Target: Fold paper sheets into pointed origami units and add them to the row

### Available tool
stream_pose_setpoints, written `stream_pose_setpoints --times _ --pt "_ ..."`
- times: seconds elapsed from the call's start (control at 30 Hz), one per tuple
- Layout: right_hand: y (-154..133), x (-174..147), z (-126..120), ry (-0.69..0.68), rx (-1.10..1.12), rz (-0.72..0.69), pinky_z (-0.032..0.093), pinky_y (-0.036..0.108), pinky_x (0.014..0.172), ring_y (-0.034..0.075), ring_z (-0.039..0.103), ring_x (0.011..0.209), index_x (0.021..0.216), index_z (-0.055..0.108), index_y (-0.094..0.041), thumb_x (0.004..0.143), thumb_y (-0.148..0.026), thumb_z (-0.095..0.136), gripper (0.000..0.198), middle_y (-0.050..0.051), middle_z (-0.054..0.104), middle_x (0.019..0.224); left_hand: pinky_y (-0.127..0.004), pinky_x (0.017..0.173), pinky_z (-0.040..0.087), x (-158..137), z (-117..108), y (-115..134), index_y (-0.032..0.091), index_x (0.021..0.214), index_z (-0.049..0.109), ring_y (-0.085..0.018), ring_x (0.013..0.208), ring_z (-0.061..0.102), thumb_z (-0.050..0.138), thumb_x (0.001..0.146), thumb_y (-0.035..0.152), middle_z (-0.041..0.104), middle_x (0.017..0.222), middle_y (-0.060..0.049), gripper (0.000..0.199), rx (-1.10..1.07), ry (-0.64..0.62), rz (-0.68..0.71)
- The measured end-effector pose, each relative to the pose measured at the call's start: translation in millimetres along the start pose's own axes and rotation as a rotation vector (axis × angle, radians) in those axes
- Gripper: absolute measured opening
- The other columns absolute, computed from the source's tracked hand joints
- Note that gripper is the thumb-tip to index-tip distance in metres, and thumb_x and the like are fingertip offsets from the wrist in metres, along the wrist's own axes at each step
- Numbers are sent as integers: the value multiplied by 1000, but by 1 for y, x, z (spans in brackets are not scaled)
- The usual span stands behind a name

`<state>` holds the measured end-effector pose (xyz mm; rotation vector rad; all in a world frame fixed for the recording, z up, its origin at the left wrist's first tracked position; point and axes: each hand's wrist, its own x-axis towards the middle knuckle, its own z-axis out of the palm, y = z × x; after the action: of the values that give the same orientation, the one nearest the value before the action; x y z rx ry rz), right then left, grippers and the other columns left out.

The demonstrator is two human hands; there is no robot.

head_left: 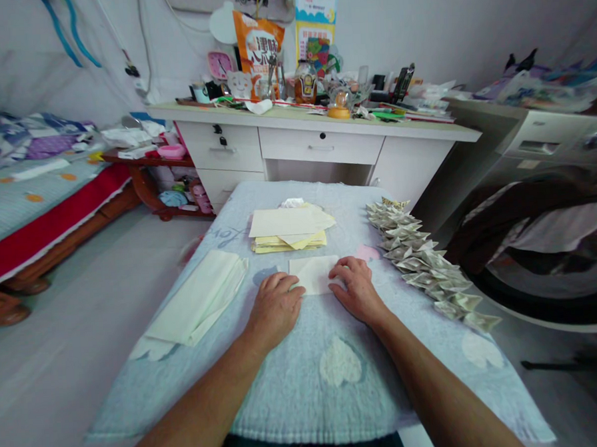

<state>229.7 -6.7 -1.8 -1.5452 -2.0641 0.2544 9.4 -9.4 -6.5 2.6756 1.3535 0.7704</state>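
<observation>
A small cream-white rectangular sheet of paper (313, 277) lies flat on the cloth-covered table in front of me. My left hand (277, 306) holds its left edge, fingers bent and close together. At the right edge, my right hand (356, 288) grips the paper with curved fingers. Just beyond the sheet sits a stack of cream and yellow paper (283, 223). To the left is a folded bundle of large pale paper (197, 299). A long row of folded, pointed paper pieces (421, 264) runs along the right side of the table.
A pale blue cloth (287, 397) with heart shapes covers the table. Behind it stands a white desk (319, 146) crowded with a jar (305, 83), an orange snack bag (258, 52) and a pink clock (220, 65). A washing machine (549, 143) is at right, a bed (51, 196) at left.
</observation>
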Motion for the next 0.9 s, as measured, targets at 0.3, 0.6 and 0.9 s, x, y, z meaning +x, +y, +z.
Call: stream_pose_setpoints --times 0.3,0.6,0.9 --pt "-3 -2 0 -138 24 -114 32 42 92 25 46 107 102 64 -23 71 -10 60 34 6 61 113 -44 92 45 -1 4 -4 20 96 69 -26 104 52 59 81 16 64 111 -8 19 -58 40 -68" --pt "-6 0 -2 -5 31 -230 30 40 90 22 50 100 90 67 -22 81 -13 58 16 5 66 99 -34 84 48 -2 2 -3 20 103 65 -21 94 58 59 80 19 59 109 -8 24 -130 169 -193" --pt "-23 -4 4 26 -61 -320 28 42 91 21 47 91 89 68 -22 87 -17 54 15 5 62 84 -23 57 39 -1 -8 4 24 111 68 -15 57 57 58 83 33 68 70 1 31 -601 122 -421"
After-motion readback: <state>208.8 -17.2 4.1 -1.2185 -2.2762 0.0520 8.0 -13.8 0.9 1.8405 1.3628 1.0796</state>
